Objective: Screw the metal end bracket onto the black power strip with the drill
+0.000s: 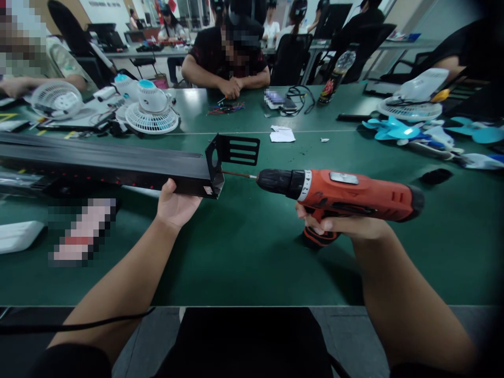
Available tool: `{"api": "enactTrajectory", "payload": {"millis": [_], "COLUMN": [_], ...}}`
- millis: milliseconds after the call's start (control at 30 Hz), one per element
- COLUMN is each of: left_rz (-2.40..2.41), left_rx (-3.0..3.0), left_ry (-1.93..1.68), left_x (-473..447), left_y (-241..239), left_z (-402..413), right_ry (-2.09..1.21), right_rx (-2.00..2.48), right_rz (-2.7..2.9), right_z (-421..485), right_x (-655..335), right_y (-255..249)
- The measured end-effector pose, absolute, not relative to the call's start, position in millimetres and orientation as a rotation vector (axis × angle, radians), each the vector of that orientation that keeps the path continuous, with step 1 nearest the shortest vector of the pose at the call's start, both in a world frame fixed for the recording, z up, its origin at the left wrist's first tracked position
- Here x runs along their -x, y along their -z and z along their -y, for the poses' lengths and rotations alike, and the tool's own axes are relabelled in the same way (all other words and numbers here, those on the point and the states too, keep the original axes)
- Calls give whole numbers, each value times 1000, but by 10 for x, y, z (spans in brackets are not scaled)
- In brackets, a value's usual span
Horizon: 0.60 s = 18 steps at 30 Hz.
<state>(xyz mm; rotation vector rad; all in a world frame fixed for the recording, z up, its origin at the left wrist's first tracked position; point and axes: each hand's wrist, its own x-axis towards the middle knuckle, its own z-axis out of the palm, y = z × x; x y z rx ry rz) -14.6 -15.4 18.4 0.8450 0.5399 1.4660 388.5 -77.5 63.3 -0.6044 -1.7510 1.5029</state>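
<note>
Bare green table (244,262) lies open at lower centre. Our left hand (176,206) cups the black bar (118,165) from below; our right hand (338,224) grips the orange drill (342,194), its bit at the bar's end.

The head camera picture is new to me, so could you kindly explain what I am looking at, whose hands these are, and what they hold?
There is one picture, from a camera worn on a person's head, looking forward and down, so the two bare arms rising from the bottom edge are the wearer's own. The left hand grips the underside of a long black metal housing near its end, where a slotted bracket stands up. The right hand holds an orange cordless screwdriver, its bit pointed level at the housing's end. Below lies a green table. Farther back are small white desk fans, loose blue fan blades, a scrap of paper and coloured wires. Other people sit across the table.
</note>
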Motion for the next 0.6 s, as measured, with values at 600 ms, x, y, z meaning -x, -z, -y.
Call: {"api": "enactTrajectory", "payload": {"millis": [600], "left_rz": [-553], "left_rx": [-832], "left_ry": [-1467], "left_x": [127], "left_y": [-209], "left_z": [172], "right_ry": [-1510], "right_rx": [623], "right_rz": [1751], "right_z": [766], "right_x": [-3896], "right_y": [-616]}}
